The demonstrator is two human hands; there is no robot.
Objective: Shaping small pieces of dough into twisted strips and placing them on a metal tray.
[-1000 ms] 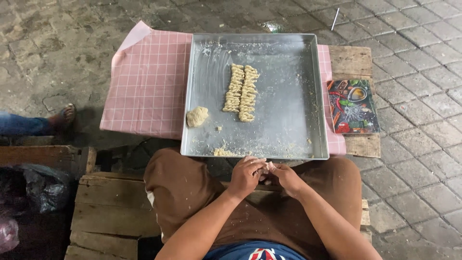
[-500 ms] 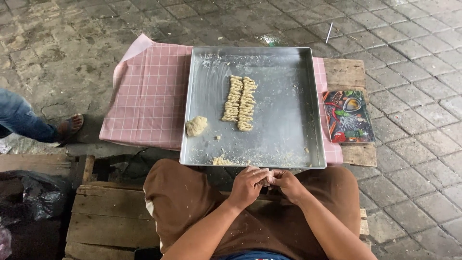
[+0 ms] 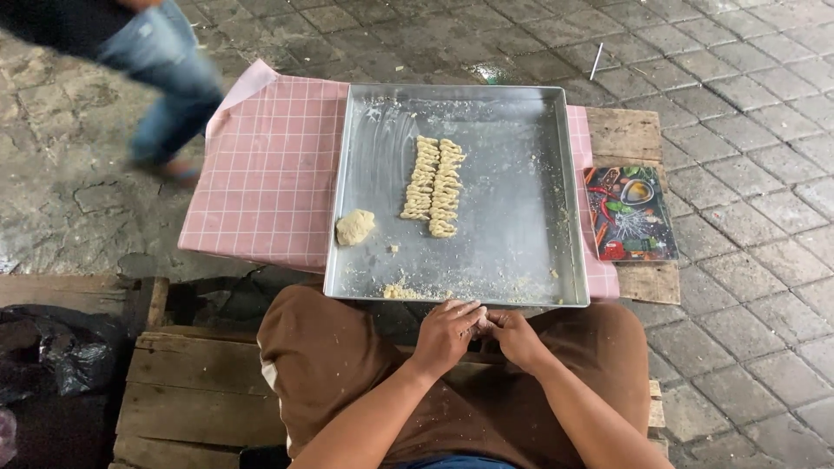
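While a person sits on a rough wooden pallet outdoors, the head view looks down over brown-trousered knees to a low wooden table standing on grey, weathered paving stones. Most of the table is covered by a pink cloth with a thin white grid, its far left corner folded up. On the cloth lies a big rectangular metal tray, dull silver with a raised rim, its floor smeared and dusted with pale crumbs, thickest along the near edge. Near the tray's middle lie two rows of twisted dough pieces, pale yellow and knobbly, set side by side and touching. To their left, apart from them, sits a small rough dough lump. Right of the tray, on bare wood, rests a glossy dark board printed with colourful vegetables and spices. Both hands meet just in front of the tray's near rim, above the lap. The left hand is curled with its fingers folded inward, and the right hand faces it, fingertips touching; between them a tiny bit of pale dough is pinched, mostly hidden, so its shape cannot be told. At top left a blurred passer-by in blue jeans crosses the stones. A crumpled black plastic bag lies in shadow at lower left beside the pallet.
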